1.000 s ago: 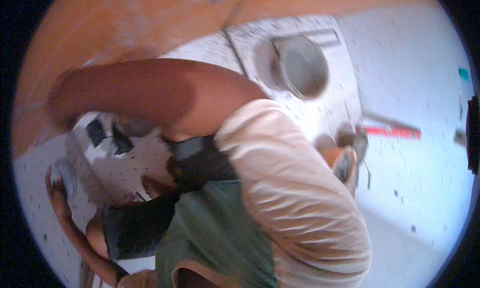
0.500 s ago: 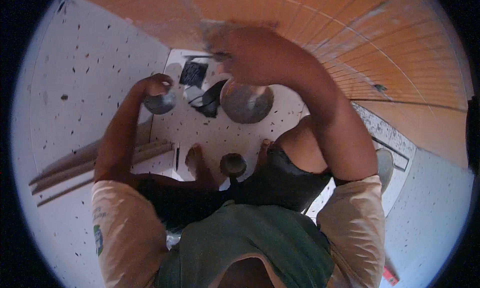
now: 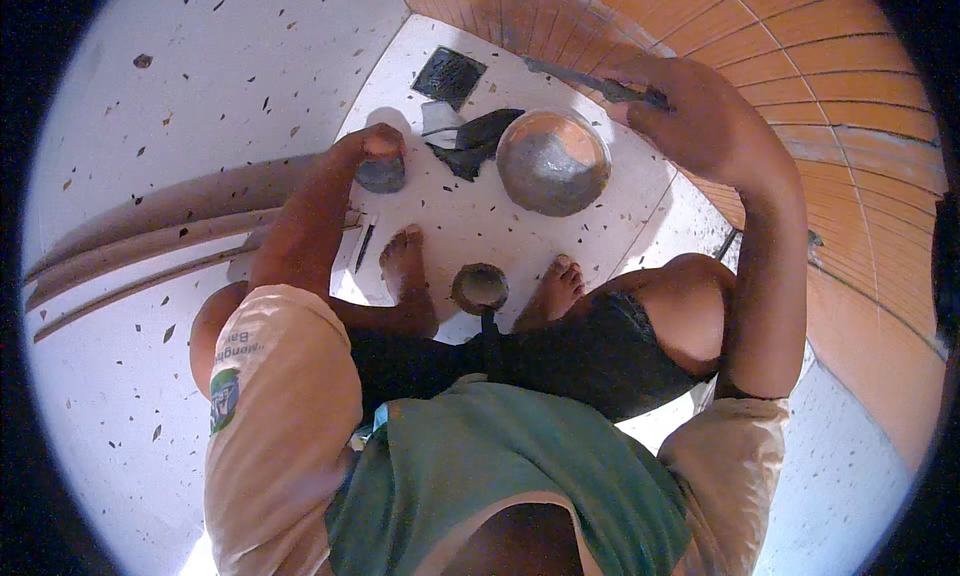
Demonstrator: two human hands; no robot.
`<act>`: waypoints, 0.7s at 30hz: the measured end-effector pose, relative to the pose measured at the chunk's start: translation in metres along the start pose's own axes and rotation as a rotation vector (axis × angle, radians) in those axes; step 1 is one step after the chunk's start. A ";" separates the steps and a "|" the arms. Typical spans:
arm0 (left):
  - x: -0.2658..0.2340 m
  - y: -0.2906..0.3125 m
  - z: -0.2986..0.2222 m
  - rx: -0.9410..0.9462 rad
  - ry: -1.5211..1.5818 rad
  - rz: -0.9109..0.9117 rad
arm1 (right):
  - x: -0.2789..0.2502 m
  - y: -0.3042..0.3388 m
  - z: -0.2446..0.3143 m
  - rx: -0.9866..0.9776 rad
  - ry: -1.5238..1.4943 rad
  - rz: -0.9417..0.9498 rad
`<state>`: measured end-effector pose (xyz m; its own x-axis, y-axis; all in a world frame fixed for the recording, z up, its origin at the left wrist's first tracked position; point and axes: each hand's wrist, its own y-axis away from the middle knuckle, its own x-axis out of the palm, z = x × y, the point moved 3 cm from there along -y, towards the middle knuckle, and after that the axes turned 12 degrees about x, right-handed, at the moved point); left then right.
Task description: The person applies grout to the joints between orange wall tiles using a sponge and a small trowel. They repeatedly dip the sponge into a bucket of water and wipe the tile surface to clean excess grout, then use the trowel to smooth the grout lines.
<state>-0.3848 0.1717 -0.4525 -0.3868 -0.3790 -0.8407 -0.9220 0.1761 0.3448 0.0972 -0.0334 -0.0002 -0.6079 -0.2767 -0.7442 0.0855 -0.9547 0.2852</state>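
My right hand point(image 3: 690, 116) is closed around a thin, flat-bladed tool like a putty knife point(image 3: 570, 74), held beside the orange wall with its blade pointing left. My left hand point(image 3: 378, 141) grips a small grey cup-like thing point(image 3: 380, 174) from above, low over the speckled floor; my fingers hide its top. Between the hands stands a round metal bowl point(image 3: 515, 184) with wet-looking grey material inside. Left of the bowl lie a crumpled dark cloth point(image 3: 488, 133) and a pale scrap point(image 3: 440, 121).
A dark square drain cover point(image 3: 450, 76) is set near the far corner. A small round dipper point(image 3: 480, 288) sits between my bare feet. Long narrow strips point(image 3: 150, 238) lie at the left. Orange wall tiles point(image 3: 840, 66) with dark grooves rise at the right.
My right hand, blurred against the wall half a second ago, has come away to the right, and its tool shows plainly. The whole view has shifted; my left hand keeps hold of the grey thing.
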 end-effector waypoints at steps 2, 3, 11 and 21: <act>-0.068 -0.088 -0.019 -0.309 0.282 0.177 | 0.006 0.009 -0.013 0.111 -0.024 -0.058; -0.106 -0.100 -0.043 -0.422 0.295 0.256 | 0.003 0.015 -0.008 0.143 -0.040 -0.065; -0.170 -0.081 -0.064 -0.782 0.178 -0.215 | 0.002 0.013 -0.006 0.150 -0.059 0.011; -0.410 -0.123 -0.085 -0.577 0.053 -0.175 | 0.008 0.001 -0.034 0.296 -0.049 0.072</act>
<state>-0.1144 0.2281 -0.1144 -0.2149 -0.4050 -0.8887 -0.8268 -0.4089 0.3862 0.1190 -0.0400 -0.0264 -0.6465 -0.3302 -0.6877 -0.0992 -0.8575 0.5049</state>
